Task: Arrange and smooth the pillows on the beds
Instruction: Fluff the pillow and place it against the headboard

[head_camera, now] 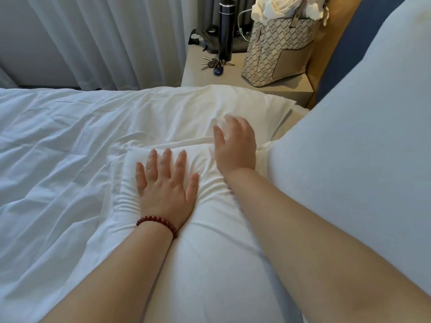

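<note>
Duvet [58, 136]: white, creased all over, fills left of view. Leave till the pillows are done.
Upright pillow [361, 148]: big, leans vs. headboard [335, 73] at right, touching the near pillow's right side. Looks smooth already; don't knock it w/ the right forearm.
Near pillow [210, 264]: lies flat on the bed under both arms, w/ a fan of ridges btwn the hands. Prob. the one being smoothed. Sweep ridges outward to the far end, not down into the filling.
Far pillow [233, 101]: flat, just beyond, beside the nightstand [291, 89]. Case end looks loose, prob. wants squaring after.
Left hand [166, 183]: flat, fingers spread wide, palm pressing the near pillow, holds nothing. Good anchor, but ease pressure or it leaves its own dent.
Right hand [235, 145]: palm down at the near pillow's far end. Fingers blurred, can't tell if flat or pinching cloth.
</note>
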